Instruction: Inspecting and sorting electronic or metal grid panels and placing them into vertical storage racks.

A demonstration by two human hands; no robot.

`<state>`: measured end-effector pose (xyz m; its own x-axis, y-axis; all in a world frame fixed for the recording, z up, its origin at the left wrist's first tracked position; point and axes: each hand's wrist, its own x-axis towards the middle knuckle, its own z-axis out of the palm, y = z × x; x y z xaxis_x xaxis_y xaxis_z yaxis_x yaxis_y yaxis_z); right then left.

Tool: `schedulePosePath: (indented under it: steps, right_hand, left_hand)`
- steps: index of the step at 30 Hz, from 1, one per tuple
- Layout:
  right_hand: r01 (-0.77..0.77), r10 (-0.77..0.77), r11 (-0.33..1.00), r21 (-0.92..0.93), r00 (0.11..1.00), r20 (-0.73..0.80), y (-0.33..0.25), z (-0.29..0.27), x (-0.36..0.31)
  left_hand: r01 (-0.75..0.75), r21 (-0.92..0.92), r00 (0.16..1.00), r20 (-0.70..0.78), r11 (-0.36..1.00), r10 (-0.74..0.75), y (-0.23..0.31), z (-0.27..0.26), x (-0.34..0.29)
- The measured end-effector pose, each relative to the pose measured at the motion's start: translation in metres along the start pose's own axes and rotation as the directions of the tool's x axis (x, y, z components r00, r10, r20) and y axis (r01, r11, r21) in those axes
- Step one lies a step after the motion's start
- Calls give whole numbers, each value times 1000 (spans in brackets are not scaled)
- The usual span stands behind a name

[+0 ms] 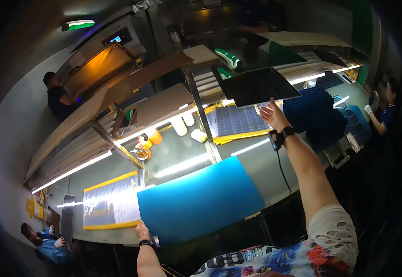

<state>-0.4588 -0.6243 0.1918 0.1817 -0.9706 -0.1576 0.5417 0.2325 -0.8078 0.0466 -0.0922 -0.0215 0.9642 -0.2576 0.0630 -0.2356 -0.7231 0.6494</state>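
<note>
L hand (142,229) sits at the near-left corner of a big blue sheet (201,201) lying flat on the glossy workbench (261,166); fingers curled at the sheet's edge, touching it, but can't tell if it's a real pinch or just resting there. Black wristband on that wrist. R hand (273,115) is raised w/ arm stretched fwd, palm open, fingers spread, holding nothing; fingertips just under the near edge of a dark rectangular panel (258,86) that hangs tilted above the bench. Can't tell if they touch it. Black wrist strap (282,135) on R wrist w/ a thin black cord (282,168) trailing down over the bench.

Just L of the blue sheet: a clear film sheet w/ yellow border (111,203), its R edge meeting the blue one. Behind the R hand, a dark gridded panel on a yellow-edged tray (235,122), and next to it a stack of blue ribbed trays (314,113). Tape rolls (143,150) and 3 pale cylinders (189,127) sit mid-bench.

3 other ppl around: 1 in dark top at upper L (58,97), 1 in blue at lower L (44,242), 1 w/ white gloves at far R (383,113).
</note>
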Motion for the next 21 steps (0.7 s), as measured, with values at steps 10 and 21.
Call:
schedulePosePath:
  steps: [10, 21]
  right_hand:
    - [138, -110, 957, 256, 987, -121, -1, -16, 16]
    - [265, -218, 962, 68, 892, -395, 38, -229, -434]
  left_hand:
    - [-164, 480, 977, -40, 862, 208, 95, 2, -6]
    - [550, -399, -430, 618, 734, 658, 354, 75, -233]
